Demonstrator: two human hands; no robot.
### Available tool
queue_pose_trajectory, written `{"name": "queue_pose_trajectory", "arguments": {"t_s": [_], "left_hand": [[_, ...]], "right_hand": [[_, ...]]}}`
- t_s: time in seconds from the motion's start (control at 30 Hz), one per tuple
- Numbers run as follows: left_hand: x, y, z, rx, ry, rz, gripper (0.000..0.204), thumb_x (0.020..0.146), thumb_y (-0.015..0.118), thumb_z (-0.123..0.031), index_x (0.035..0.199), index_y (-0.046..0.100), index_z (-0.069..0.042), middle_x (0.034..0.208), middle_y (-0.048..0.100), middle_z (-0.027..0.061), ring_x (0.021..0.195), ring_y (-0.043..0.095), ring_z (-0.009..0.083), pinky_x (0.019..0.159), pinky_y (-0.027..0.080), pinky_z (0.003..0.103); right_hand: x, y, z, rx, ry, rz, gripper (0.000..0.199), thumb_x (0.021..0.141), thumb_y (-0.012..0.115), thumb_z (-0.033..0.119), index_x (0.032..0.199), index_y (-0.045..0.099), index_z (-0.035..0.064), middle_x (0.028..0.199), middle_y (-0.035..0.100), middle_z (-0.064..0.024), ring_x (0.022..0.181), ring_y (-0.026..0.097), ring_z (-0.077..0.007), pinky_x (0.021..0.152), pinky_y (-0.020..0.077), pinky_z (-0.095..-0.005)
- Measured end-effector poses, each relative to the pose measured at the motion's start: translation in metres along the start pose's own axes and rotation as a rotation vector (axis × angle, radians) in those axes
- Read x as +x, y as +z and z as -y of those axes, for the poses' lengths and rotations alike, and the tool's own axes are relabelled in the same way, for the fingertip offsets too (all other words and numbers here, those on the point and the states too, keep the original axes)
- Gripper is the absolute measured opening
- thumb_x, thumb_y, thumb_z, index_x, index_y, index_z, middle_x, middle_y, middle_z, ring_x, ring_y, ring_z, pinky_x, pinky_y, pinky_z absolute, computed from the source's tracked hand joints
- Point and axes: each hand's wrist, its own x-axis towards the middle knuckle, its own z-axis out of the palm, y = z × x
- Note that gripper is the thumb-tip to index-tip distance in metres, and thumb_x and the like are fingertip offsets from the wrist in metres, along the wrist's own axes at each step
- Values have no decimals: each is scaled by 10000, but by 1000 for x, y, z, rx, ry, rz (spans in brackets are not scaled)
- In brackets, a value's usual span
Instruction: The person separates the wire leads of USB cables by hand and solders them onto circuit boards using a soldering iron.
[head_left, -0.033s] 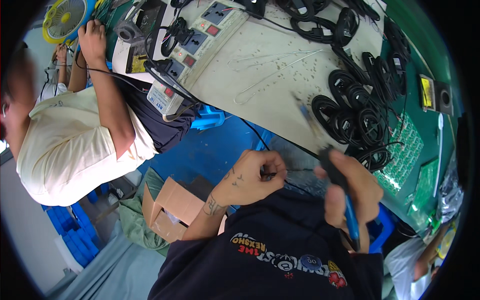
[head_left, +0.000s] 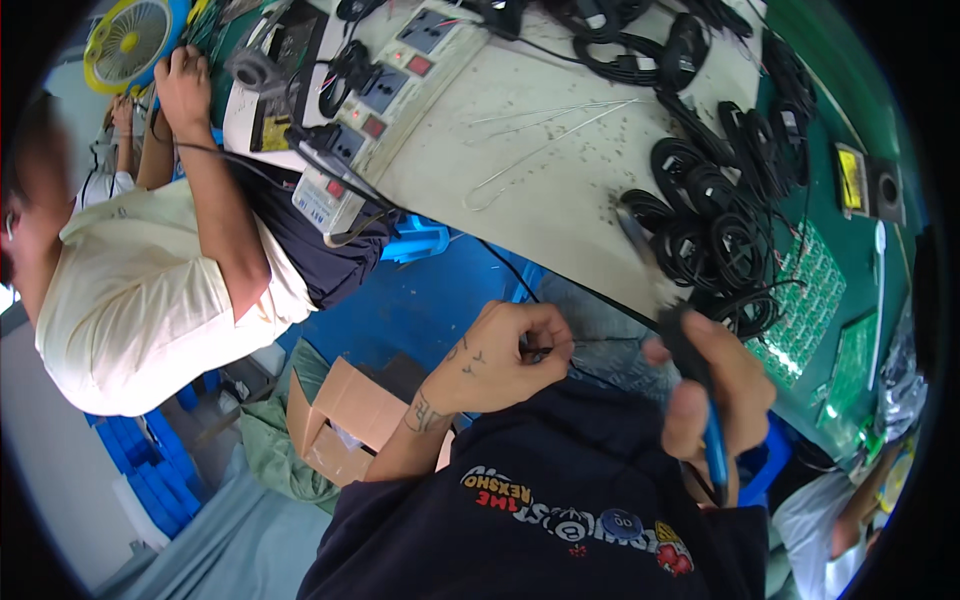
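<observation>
My right hand (head_left: 728, 400) is wrapped round a soldering iron (head_left: 714, 440) with a blue handle and a black grip. Its metal shaft points up and left over the table edge, smeared by motion. In front of my shirt, my left hand (head_left: 500, 355) is closed in a pinch on a thin black cable (head_left: 516, 272), mostly hidden by the fingers. The cable comes down from beneath the table edge. Farther right, several coiled black cables (head_left: 735, 250) lie on the white tabletop (head_left: 560, 215), beyond the iron's shaft.
A power strip (head_left: 375, 125) with red switches stands at the table's left. Thin bent wires (head_left: 560, 145) and dark specks lie mid-table. Green circuit boards (head_left: 805, 300) are at right. An open cardboard box (head_left: 350, 415) is below left. A co-worker in a cream shirt (head_left: 170, 290) works at left.
My right hand and the soldering iron have shifted slightly right and nearer to me. The left hand stays in place, still pinched on the cable.
</observation>
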Motion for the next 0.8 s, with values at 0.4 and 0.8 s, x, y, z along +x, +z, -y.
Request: {"name": "queue_pose_trajectory", "arguments": {"t_s": [0.4, 0.8], "left_hand": [[10, 66, -149, 73, 450, 187, 68, 759, 706, 4, 810, 661, -5, 599, 569, -2, 463, 358, 60, 450, 262, 197], [155, 144, -179, 425, 296, 300, 58, 894, 679, -57, 888, 690, 0, 709, 645, 27, 549, 507, 50, 479, 357, 170]], "right_hand": [[-110, -93, -15, -306, 251, -861, 387, 1031, 608, 197, 1310, 600, -72, 957, 699, -200, 739, 670, -234, 696, 544, -338], [-117, -121, -48, -413, 110, -678, 436, 860, 811, 110, 1253, 687, -31, 946, 695, -154, 693, 620, -192, 645, 518, -288]]}}
